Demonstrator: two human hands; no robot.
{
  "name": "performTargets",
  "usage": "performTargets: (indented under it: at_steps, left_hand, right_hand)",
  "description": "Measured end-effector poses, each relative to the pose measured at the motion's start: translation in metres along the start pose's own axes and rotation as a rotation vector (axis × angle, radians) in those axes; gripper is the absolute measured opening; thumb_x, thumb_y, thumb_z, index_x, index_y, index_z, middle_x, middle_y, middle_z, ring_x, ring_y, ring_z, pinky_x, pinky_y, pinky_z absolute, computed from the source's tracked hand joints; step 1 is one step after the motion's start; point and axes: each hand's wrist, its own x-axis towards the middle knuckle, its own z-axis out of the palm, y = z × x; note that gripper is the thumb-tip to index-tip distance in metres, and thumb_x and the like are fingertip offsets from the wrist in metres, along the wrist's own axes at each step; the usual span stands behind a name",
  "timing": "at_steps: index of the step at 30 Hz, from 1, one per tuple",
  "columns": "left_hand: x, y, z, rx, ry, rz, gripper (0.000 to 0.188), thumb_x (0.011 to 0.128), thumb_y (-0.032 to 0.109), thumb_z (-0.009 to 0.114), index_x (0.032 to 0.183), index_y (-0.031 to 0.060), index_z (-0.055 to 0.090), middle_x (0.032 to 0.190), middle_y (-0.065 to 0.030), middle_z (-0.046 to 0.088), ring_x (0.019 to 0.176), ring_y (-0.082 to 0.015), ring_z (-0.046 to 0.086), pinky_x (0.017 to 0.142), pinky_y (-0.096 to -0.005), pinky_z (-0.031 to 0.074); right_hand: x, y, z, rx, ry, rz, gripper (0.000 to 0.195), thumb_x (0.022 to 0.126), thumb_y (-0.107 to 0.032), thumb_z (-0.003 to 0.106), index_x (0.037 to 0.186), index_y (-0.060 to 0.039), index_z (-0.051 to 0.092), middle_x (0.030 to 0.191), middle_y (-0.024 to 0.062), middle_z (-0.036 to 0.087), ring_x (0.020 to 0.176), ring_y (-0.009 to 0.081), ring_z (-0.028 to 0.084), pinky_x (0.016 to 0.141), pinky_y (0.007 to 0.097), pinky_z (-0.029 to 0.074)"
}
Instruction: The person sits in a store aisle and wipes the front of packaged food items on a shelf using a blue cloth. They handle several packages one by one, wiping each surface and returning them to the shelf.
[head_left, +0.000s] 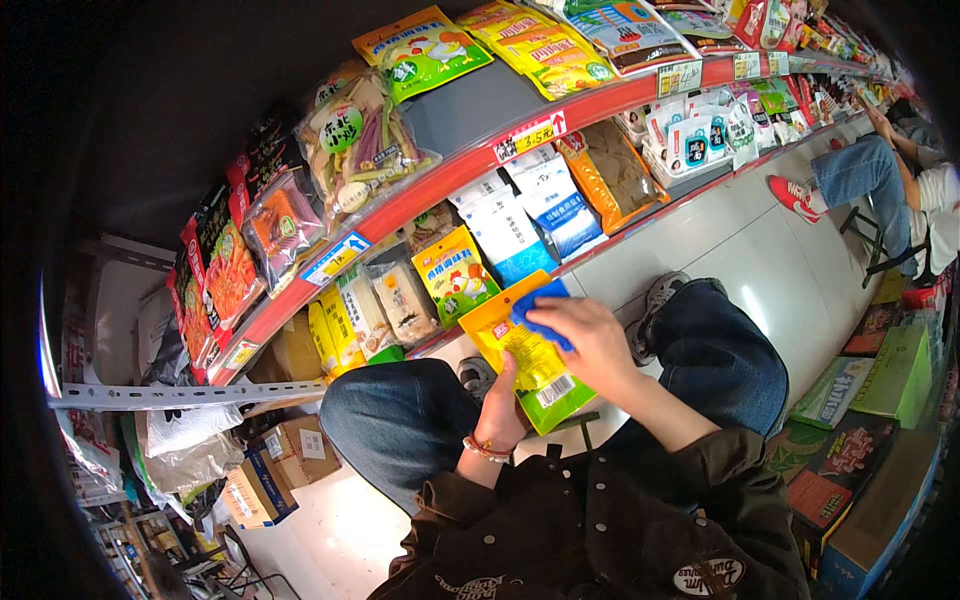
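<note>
Above my lap, my left hand (502, 414) grips the lower left side of a yellow-and-green seasoning pouch (531, 367), its printed back and barcode turned up. A blue cloth (541, 311) is bunched under the fingers of my right hand (596, 341), pressed on the pouch's upper right part. On the lower shelf just beyond, a similar pouch with a chicken picture (455, 276) stands beside white-and-blue bags (504, 232). Another chicken-picture pouch (427, 52) lies on the upper shelf.
A red-edged shelf (442, 176) curves across in front, stocked with packaged food. At right, a seated person (862, 169) occupies a folding stool (870, 244). Cartons (840, 457) stand at my right. A metal shelf frame (180, 396) and cardboard boxes (259, 487) are at left.
</note>
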Motion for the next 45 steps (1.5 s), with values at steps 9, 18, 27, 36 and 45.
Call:
performTargets:
  at_steps: [9, 18, 27, 36, 45]
  left_hand:
    - [0.004, 0.032, -0.038, -0.193, 0.130, 0.081, 0.055, 0.098, 0.050, 0.026, 0.135, 0.0117, 0.038, 0.134, -0.0083, 0.047, 0.123, -0.0261, 0.046, 0.102, -0.0439, 0.037]
    - [0.009, 0.035, -0.010, -0.137, -0.104, 0.081, 0.069, 0.092, 0.061, 0.033, 0.140, 0.0117, 0.033, 0.137, -0.0096, 0.043, 0.120, -0.0257, 0.048, 0.100, -0.0436, 0.039]
    - [0.029, 0.002, -0.024, -0.096, 0.106, -0.040, 0.051, 0.093, 0.042, 0.050, 0.130, 0.0077, 0.043, 0.123, -0.0081, 0.055, 0.116, -0.0211, 0.051, 0.097, -0.0409, 0.042]
    - [0.096, 0.099, -0.088, 0.147, 0.362, 0.358, 0.025, 0.087, 0.003, 0.058, 0.112, 0.0068, 0.054, 0.106, -0.0085, 0.063, 0.093, -0.0239, 0.064, 0.078, -0.0388, 0.055]
    - [0.139, 0.174, -0.217, 0.903, 0.853, 0.355, 0.042, 0.075, 0.007, 0.071, 0.112, 0.0005, 0.052, 0.103, -0.0147, 0.060, 0.092, -0.0291, 0.061, 0.077, -0.0387, 0.051]
  right_hand:
    - [-0.022, -0.011, 0.022, -0.143, -0.315, -0.289, 0.051, 0.073, -0.009, 0.062, 0.123, -0.0153, 0.055, 0.126, 0.0037, 0.053, 0.107, 0.0240, 0.054, 0.089, 0.0367, 0.043]
    - [-0.007, -0.006, 0.014, 0.024, 0.002, -0.042, 0.040, 0.069, 0.001, 0.065, 0.107, -0.0116, 0.063, 0.095, 0.0092, 0.065, 0.083, 0.0231, 0.064, 0.072, 0.0342, 0.052]
    - [-0.008, 0.010, 0.025, 1.175, 0.194, 0.922, 0.029, 0.081, -0.007, 0.068, 0.107, -0.0020, 0.059, 0.098, 0.0040, 0.064, 0.087, 0.0112, 0.060, 0.078, 0.0247, 0.048]
    - [-0.020, 0.001, 0.034, 1.281, -0.121, 1.133, 0.029, 0.079, -0.015, 0.071, 0.106, -0.0058, 0.063, 0.099, 0.0035, 0.065, 0.089, 0.0130, 0.062, 0.082, 0.0279, 0.047]
    - [-0.012, 0.000, 0.026, 1.280, -0.128, 1.152, 0.032, 0.080, -0.016, 0.070, 0.109, -0.0054, 0.060, 0.102, 0.0048, 0.064, 0.091, 0.0140, 0.060, 0.083, 0.0280, 0.046]
